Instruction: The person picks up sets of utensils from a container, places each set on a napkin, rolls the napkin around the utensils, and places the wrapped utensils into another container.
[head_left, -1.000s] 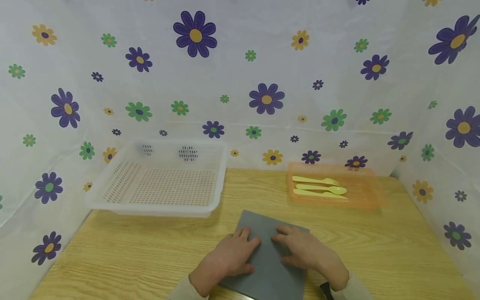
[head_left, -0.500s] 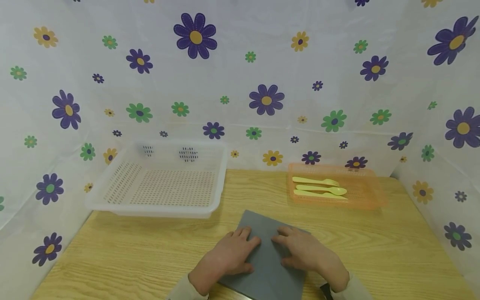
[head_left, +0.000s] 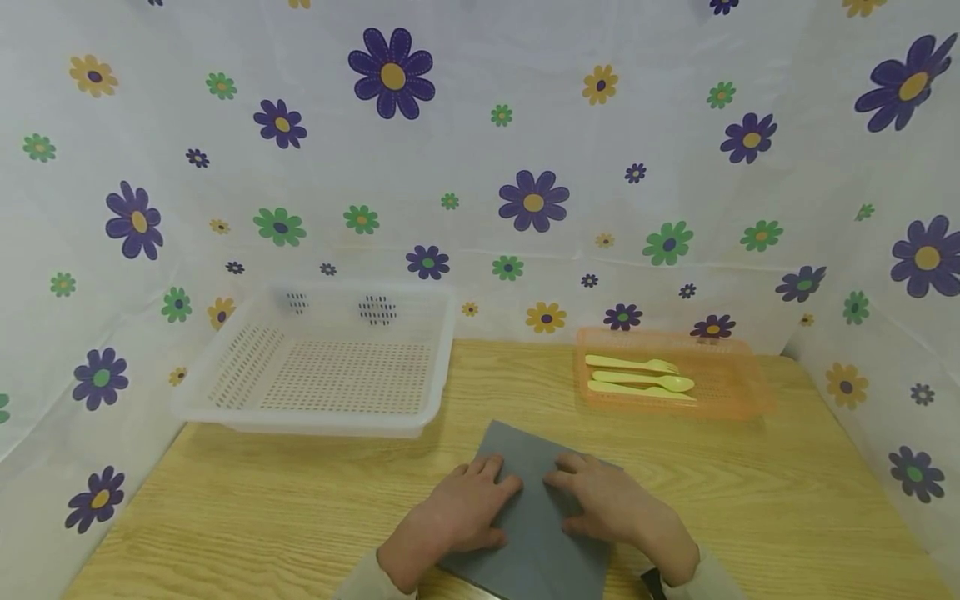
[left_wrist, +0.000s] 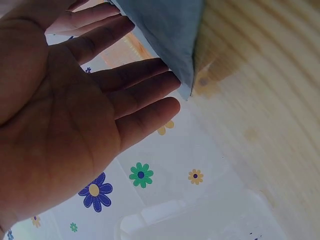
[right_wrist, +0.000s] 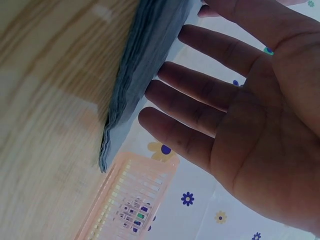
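A grey folded cloth lies flat and slightly turned on the wooden table, near its front edge. The right wrist view shows several thin layers along the side of the cloth. My left hand rests on its left part with fingers spread and fingertips touching the top. On its right part rests my right hand, fingers also extended. Both wrist views show the palms facing down with a gap beneath them; the left hand and the right hand hold nothing between the fingers.
At the back left stands a white perforated basket. An orange basket at the back right contains a yellow fork, spoon and knife. A flower-patterned white sheet encloses the table at the back and sides.
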